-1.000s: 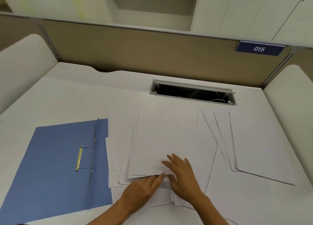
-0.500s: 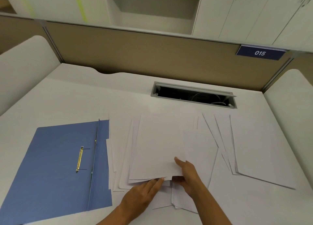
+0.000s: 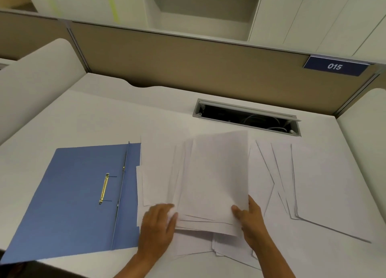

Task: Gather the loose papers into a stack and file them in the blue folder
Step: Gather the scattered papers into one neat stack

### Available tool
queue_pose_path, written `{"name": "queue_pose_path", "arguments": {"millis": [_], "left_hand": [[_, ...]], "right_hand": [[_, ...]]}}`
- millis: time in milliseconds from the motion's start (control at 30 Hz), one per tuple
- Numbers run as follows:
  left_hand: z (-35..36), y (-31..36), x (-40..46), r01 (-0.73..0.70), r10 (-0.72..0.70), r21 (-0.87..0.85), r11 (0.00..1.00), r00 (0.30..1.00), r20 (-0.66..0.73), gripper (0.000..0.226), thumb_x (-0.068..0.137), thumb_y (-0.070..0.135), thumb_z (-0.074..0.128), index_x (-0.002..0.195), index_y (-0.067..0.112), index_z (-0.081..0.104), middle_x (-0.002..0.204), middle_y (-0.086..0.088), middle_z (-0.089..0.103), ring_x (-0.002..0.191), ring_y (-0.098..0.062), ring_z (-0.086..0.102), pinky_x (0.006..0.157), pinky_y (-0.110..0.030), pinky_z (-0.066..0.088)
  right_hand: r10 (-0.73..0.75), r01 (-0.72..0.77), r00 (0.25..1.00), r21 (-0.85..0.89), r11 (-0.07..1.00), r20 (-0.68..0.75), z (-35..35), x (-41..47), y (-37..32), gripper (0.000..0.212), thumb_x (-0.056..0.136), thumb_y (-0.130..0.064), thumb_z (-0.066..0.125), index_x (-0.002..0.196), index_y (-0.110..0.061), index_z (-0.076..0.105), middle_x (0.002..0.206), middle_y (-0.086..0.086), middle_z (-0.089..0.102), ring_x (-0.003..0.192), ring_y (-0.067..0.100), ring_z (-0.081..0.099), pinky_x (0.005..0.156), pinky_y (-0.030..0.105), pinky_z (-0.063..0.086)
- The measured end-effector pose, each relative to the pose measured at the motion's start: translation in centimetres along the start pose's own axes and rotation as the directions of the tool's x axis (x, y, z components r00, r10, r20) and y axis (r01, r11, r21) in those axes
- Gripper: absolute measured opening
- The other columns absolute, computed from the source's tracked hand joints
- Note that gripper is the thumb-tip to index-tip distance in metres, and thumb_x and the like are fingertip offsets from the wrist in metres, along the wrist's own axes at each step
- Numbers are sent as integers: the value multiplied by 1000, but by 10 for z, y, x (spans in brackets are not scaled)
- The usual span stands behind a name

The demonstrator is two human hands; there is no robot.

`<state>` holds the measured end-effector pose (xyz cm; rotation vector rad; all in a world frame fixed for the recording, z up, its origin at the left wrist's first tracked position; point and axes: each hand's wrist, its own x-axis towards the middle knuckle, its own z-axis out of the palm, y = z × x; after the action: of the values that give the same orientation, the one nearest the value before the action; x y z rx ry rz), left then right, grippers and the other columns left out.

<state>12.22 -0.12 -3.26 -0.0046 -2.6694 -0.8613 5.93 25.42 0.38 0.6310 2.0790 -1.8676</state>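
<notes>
White worktop, cubicle bay 015

Both hands grasp a lifted sheaf of papers (image 3: 215, 177) mid-worktop (image 3: 94, 114): left hand (image 3: 158, 225) at its near-left corner, right hand (image 3: 250, 217) at near-right. Blue folder (image 3: 69, 202) open at left. Tan partition (image 3: 188, 64), cable slot (image 3: 246, 119), white cabinets (image 3: 313, 16) behind

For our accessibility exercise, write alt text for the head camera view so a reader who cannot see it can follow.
Two hands lift a bundle of white papers off a white desk, the left hand at its lower left corner and the right hand gripping its lower right edge. An open blue folder lies to the left; more loose sheets fan out to the right.
</notes>
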Motion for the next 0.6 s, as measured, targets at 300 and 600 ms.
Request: {"name": "queue_pose_path", "arguments": {"millis": [300,600], "left_hand": [[-1,-11,47,736,-738,136,663,673,-46,69,77,43,73,129,5,49,135,-19,48,125,-39,41,97,-52,37],[-9,-21,79,827,-831,-101,552,556,14,89,58,28,90,130,5,42,127,-23,41,110,-40,48,87,-49,49]], "right_hand": [[80,-80,992,1,997,-95,-38,-2,24,36,88,1,58,124,-3,52,111,15,64,97,36,61,90,52,52],[44,-52,994,-78,996,-98,-33,-1,31,39,86,-2,61,124,-6,55,107,10,65,94,31,63,88,49,54]]}}
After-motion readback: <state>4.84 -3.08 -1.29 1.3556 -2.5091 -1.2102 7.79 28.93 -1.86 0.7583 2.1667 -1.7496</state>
